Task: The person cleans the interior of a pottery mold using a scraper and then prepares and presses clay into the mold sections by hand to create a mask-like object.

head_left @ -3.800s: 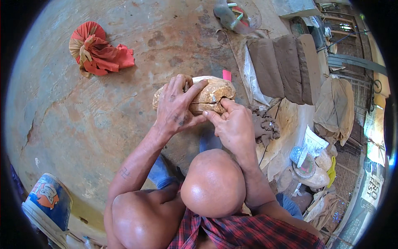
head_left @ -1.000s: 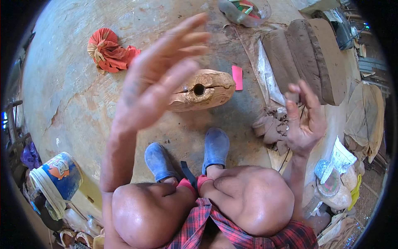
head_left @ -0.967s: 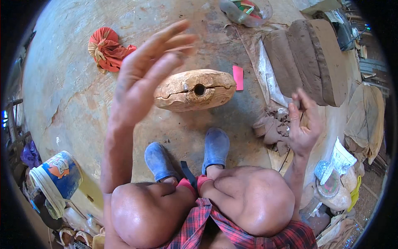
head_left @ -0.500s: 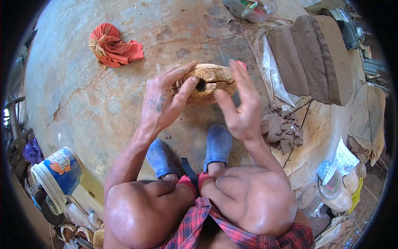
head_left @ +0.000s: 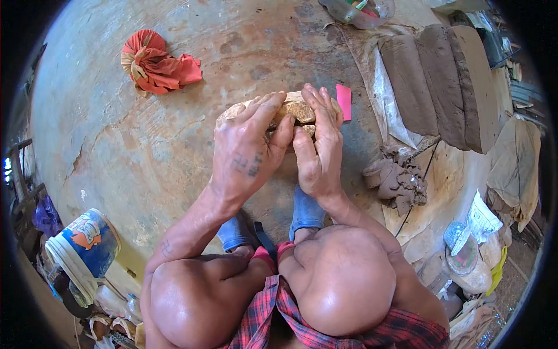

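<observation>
Both hands are on a pale tan, lumpy two-piece block (head_left: pixel 299 111) with a split along it, held low over the floor in front of my feet. My left hand (head_left: pixel 247 148) wraps over its left part, thumb near the middle. My right hand (head_left: pixel 318 148) grips the right part, fingers over the top and thumb at the front. The round hole in the block is mostly hidden by my thumbs. A pink rectangle (head_left: pixel 343 102) lies just right of the block, and a lump of grey-brown clay (head_left: pixel 395 183) sits beside my right forearm.
Red bundled cloth (head_left: pixel 160 67) lies at upper left. Thick clay slabs (head_left: pixel 430 87) on sheeting are at right, a bowl of small items (head_left: pixel 363 14) at the top. A blue-and-white bucket (head_left: pixel 87 250) is at lower left, and bags and containers (head_left: pixel 462 256) crowd the lower right.
A second ago my hands were raised apart, off the block. They have come inward onto it, and my right fingers, open half a second ago, now grip it, covering the hole.
</observation>
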Demonstrator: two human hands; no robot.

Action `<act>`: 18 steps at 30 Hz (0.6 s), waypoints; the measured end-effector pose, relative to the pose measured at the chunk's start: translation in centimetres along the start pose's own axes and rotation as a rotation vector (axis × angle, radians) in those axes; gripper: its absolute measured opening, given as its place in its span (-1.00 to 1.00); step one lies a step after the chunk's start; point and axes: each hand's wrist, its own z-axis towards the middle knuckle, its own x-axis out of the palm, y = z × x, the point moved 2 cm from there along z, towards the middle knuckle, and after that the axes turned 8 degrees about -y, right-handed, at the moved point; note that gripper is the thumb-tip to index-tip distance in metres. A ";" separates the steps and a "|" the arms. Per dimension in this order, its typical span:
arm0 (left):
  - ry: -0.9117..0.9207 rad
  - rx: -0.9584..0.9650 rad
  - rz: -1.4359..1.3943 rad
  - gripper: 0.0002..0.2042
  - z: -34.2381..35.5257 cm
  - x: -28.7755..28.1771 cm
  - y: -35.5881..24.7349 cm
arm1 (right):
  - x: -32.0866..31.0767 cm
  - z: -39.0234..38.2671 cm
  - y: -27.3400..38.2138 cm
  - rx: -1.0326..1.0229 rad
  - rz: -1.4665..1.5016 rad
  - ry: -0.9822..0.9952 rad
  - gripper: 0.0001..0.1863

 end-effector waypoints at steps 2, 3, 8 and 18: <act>0.017 -0.014 0.017 -0.65 -0.1 0.4 -0.3 | -0.2 0.1 -0.1 0.010 -0.010 0.005 -0.30; 0.020 -0.014 0.013 -0.65 -0.2 0.4 -0.4 | -0.2 0.0 -0.2 0.020 0.024 0.003 -0.30; 0.032 -0.054 0.025 -0.65 -0.1 0.2 -0.8 | -0.3 0.4 -0.1 0.015 0.033 0.010 -0.29; -0.001 -0.031 0.040 -0.64 0.2 0.6 -0.4 | 0.1 0.5 -0.5 0.006 0.062 -0.011 -0.26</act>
